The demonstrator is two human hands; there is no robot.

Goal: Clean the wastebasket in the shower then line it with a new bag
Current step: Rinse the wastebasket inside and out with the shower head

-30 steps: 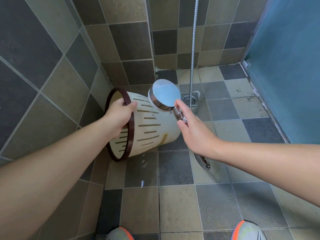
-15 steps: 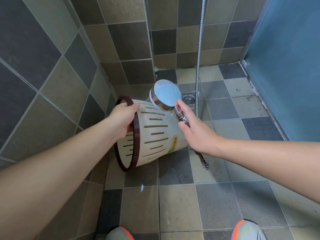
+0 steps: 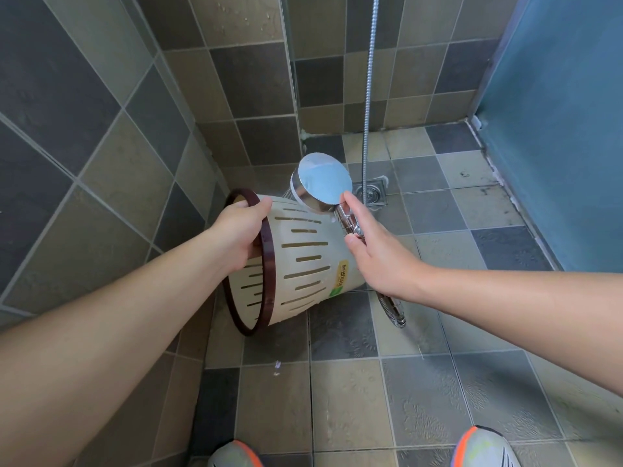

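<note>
- Underfoot, the tiled floor [image 3: 354, 399] of the shower spreads in a check of grey, tan and dark squares, and the same tiling climbs the left wall [image 3: 84, 129] and the far wall [image 3: 404, 79]; a blue frosted panel [image 3: 556, 129] closes off the right side.
- Near the left wall, towards the far corner of the floor, the wastebasket [image 3: 303, 261] is tipped on its side and held off the tiles, its mouth turned towards the person and its base pointing away. It is cream plastic with rows of narrow slots, a dark brown rim [image 3: 268, 264] and a yellow and green label [image 3: 341, 274] near the base.
- The left hand [image 3: 241, 235] grips the upper part of the brown rim, its fingers curled over the edge and its thumb on the outside of the basket.
- The right hand [image 3: 377, 261] is closed around the chrome handle of the shower head [image 3: 322, 178], with the forefinger stretched up along the edge of the round head. The head sits just above the basket's upper side, its spray face turned down at the basket; fine streaks of water show beneath it.
- A metal hose [image 3: 369, 96] hangs down the far wall, and another length of it curls out below the right wrist.
- A square floor drain [image 3: 372, 192] lies just beyond the shower head.
- Two shoe toes, grey with orange trim [image 3: 485, 446], show at the near edge of the floor.
</note>
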